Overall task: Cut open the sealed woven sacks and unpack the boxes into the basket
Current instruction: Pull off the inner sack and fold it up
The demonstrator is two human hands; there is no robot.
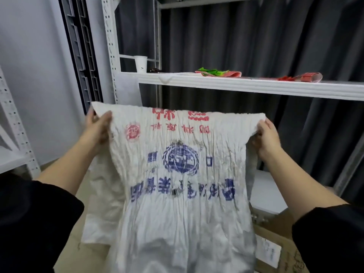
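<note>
1. Two black sleeves (pixel 29 223) frame the bottom corners, one on each forearm.
2. One white woven sack (pixel 177 184) hangs in the middle, wrinkled and limp, with red print near its top edge and blue print lower down. It is held up in front of the shelving by its two upper corners.
3. The left hand (pixel 98 129) pinches the sack's upper left corner, thumb on the near face and fingers curled behind the cloth.
4. The right hand (pixel 266 136) grips the upper right corner, its fingers folded round the bunched edge.
5. One brown cardboard box (pixel 281 251) with a white label lies low at the right, partly behind the sack.
6. One white metal shelf (pixel 256 87) runs across behind the sack, on perforated uprights.
7. On that shelf stand one white paper cup (pixel 141 64) at the left and two flat red packets (pixel 218 73), the nearer one with green on it.
8. One dark pleated curtain (pixel 256 36) hangs behind everything.
</note>
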